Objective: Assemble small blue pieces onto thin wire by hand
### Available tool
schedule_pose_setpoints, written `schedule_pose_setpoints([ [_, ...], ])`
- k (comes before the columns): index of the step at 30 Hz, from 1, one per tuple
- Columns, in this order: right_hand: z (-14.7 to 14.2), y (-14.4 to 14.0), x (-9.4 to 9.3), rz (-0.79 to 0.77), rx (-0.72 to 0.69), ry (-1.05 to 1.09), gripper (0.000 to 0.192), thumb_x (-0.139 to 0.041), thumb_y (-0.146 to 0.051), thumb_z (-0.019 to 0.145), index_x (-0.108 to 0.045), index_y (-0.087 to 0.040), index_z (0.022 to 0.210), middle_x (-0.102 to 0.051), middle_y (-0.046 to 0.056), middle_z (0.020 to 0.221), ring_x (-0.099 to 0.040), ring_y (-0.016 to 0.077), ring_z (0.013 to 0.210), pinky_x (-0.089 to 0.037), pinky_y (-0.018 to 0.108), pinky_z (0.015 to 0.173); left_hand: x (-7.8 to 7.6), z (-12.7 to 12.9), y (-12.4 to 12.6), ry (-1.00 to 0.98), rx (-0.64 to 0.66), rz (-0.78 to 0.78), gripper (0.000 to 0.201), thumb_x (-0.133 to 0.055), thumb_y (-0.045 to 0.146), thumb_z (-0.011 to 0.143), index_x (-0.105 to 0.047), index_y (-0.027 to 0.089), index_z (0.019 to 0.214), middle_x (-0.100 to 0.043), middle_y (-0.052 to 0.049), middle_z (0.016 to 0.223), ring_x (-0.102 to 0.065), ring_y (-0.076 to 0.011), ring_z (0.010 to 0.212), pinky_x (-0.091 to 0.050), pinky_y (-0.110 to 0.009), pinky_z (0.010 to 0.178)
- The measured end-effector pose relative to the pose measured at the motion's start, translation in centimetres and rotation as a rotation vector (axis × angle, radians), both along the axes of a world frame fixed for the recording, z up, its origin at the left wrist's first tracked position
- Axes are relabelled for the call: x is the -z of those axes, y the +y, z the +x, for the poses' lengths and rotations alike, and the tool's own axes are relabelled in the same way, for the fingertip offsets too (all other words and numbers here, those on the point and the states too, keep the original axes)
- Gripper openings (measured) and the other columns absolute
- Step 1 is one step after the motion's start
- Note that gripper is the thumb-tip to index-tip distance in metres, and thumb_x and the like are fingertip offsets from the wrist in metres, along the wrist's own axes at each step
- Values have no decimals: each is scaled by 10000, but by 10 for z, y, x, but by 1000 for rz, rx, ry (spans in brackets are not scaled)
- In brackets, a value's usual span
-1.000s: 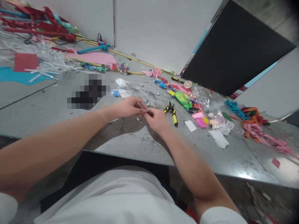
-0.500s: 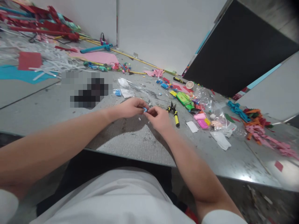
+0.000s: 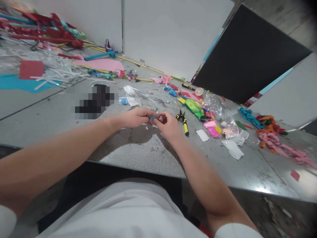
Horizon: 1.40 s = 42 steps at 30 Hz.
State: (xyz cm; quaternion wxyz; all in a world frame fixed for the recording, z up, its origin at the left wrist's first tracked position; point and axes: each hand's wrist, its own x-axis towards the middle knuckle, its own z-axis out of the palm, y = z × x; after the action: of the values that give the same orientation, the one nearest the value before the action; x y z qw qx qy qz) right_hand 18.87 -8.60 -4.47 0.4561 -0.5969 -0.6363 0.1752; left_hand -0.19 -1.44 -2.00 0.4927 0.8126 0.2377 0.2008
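Observation:
Above the grey tabletop (image 3: 138,148), a small, curved light-blue piece (image 3: 153,118), clay-like in look, sits between my fingertips. My left hand (image 3: 136,117) pinches it from one side. My right hand (image 3: 168,126) closes on its other end with thumb and forefinger; part of the piece is hidden by the fingers. Just right of my right hand lie yellow-and-black pliers (image 3: 184,122) with their jaws apart. Thin silvery wires (image 3: 151,96) rest beyond my hands, beside a small blue packet (image 3: 123,100) and a white one (image 3: 133,101).
Colourful clay packets (image 3: 194,107), clear plastic wrapping (image 3: 214,104) and a white paper piece (image 3: 202,135) spread to the right. Shredded white paper (image 3: 61,71) and red rods (image 3: 47,39) lie at the far left. A blurred dark object (image 3: 94,102) sits left of my hands.
Both hands stay together around the blue piece. My left fingers have shifted slightly, straightening along it, and the piece now shows as a longer curve. The view has tilted a little.

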Motion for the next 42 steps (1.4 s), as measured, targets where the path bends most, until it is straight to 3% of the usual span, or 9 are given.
schedule_pose_setpoints([
  [3, -1, 1, -1, 80, -18, -34, 161, -686, -334, 863, -730, -208, 953, -666, 49, 891, -622, 192, 834, -503, 336, 805, 2, 1, -2, -137, 50, -76, 434, -650, 241, 865, -620, 216, 1297, -769, -101, 1192, -735, -218, 1088, -575, -340, 945],
  [7, 0, 2, -1, 153, -101, 40, 186, -654, -348, 897, -762, -197, 912, -697, 78, 974, -653, 189, 831, -531, 329, 790, 1, 3, -6, -193, -40, -113, 475, -715, 271, 889, -519, 209, 1317, -788, -56, 958, -756, -186, 929, -577, -310, 847],
  [13, 1, -1, 2, 55, -96, 44, 197, -615, -317, 913, -782, -219, 950, -772, 55, 893, -720, 225, 869, -557, 349, 785, 0, 4, -2, -64, -159, -81, 348, -773, 336, 844, -666, 173, 1132, -796, -67, 914, -744, -188, 838, -577, -312, 772],
  [17, -5, -5, 3, -57, -105, 165, 205, -615, -331, 909, -770, -225, 989, -770, 47, 821, -749, 227, 767, -579, 341, 674, -6, 3, -3, 60, -190, 70, 262, -729, 379, 869, -773, 176, 1029, -804, -65, 905, -727, -185, 807, -549, -289, 725],
  [22, -12, -10, -1, -102, -130, 282, 245, -631, -423, 910, -742, -228, 1007, -770, 47, 855, -740, 198, 704, -577, 317, 616, -9, 0, -4, -6, -247, 89, 205, -741, 350, 827, -768, 165, 912, -790, -60, 840, -713, -179, 775, -545, -284, 706],
  [28, -6, -7, 0, -44, -89, 155, 299, -706, -501, 859, -726, -211, 932, -731, 34, 786, -687, 184, 728, -552, 308, 659, -7, 1, -5, -61, -202, 4, 115, -744, 266, 808, -741, 168, 868, -744, -31, 718, -685, -153, 681, -548, -274, 670],
  [33, -1, -2, 2, -66, -102, 64, 252, -664, -439, 898, -736, -197, 901, -732, 32, 764, -683, 187, 738, -525, 301, 675, -17, 3, -15, -52, -195, -120, 140, -699, 204, 822, -792, 161, 917, -784, -55, 837, -717, -171, 776, -584, -298, 778],
  [36, -2, -3, 1, -87, -107, 62, 244, -650, -412, 909, -708, -193, 819, -725, 26, 721, -687, 183, 690, -537, 299, 667, -20, 4, -18, -24, -211, -104, 194, -718, 263, 850, -784, 145, 989, -770, -57, 798, -705, -174, 751, -571, -293, 739],
  [42, -6, -2, 5, -188, -166, 237, 109, -610, -288, 917, -685, -210, 921, -777, 37, 848, -742, 185, 689, -591, 289, 596, -15, 3, -11, 113, -168, -17, 272, -697, 349, 880, -811, 141, 1013, -765, -54, 786, -672, -166, 714, -510, -275, 696],
])
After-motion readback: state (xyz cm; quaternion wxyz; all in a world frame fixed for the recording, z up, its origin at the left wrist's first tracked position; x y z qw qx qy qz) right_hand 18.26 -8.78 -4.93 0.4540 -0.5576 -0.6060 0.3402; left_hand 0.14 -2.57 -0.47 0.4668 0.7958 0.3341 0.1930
